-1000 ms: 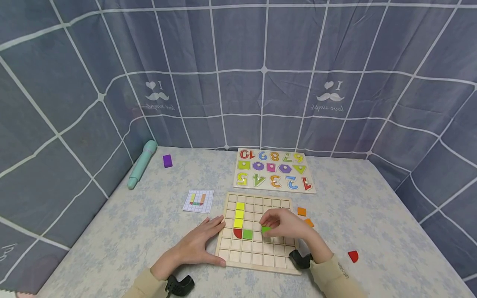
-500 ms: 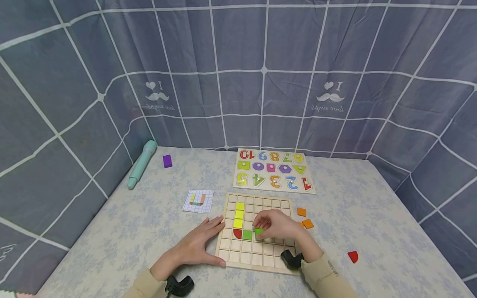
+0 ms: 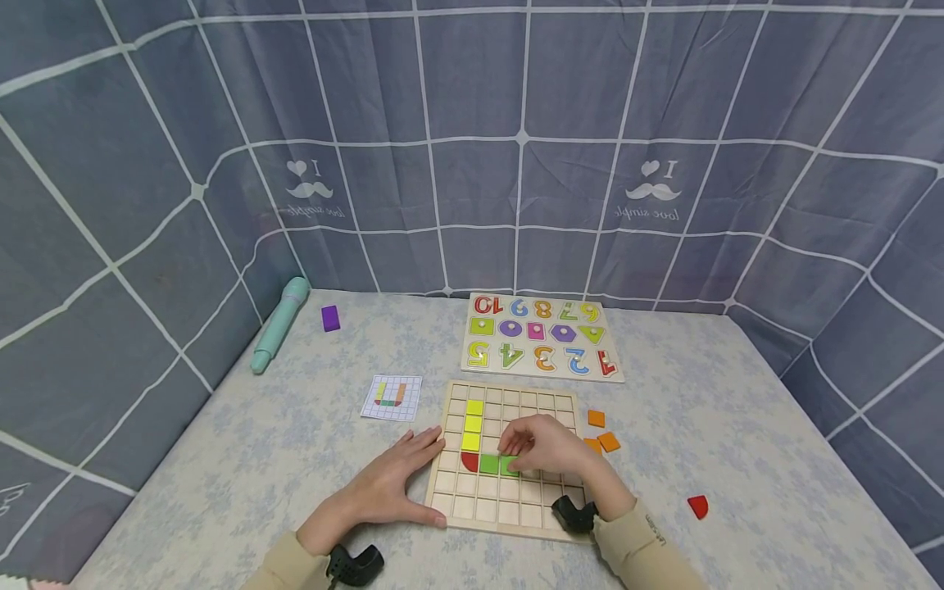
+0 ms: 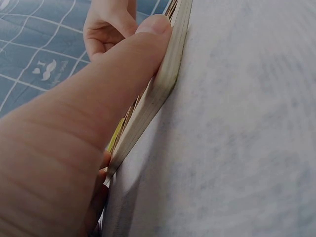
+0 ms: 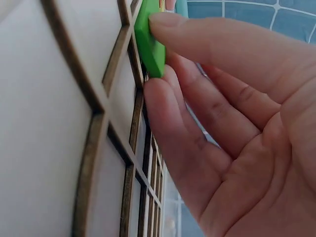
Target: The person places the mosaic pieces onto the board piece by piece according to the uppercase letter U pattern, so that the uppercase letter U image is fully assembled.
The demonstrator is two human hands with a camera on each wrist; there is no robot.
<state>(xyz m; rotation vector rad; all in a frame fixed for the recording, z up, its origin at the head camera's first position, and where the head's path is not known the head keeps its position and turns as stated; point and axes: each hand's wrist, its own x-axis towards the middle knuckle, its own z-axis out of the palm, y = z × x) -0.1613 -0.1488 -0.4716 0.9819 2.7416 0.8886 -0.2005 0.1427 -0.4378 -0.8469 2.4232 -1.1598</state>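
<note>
A wooden grid board (image 3: 509, 515) lies on the table. Three yellow tiles (image 3: 473, 424) stand in a column on it, with a red quarter-circle tile (image 3: 469, 462) below them and a green tile (image 3: 489, 465) beside the red one. My right hand (image 3: 549, 447) holds a second green square tile (image 5: 150, 42) at the neighbouring cell; the thumb lies on its face and a fingertip touches its edge. In the right wrist view the tile sits at the grid ribs. My left hand (image 3: 391, 483) rests with spread fingers against the board's left edge, thumb at the near corner.
Orange tiles (image 3: 608, 442) lie right of the board, a loose red quarter-circle (image 3: 697, 506) farther right. A pattern card (image 3: 392, 397) lies at left. Behind are a number puzzle (image 3: 542, 338), a purple block (image 3: 330, 318) and a teal cylinder (image 3: 280, 326). Curtains surround the table.
My right hand has moved left with the green tile and lowered it beside the other green tile. The left hand has stayed at the board's edge.
</note>
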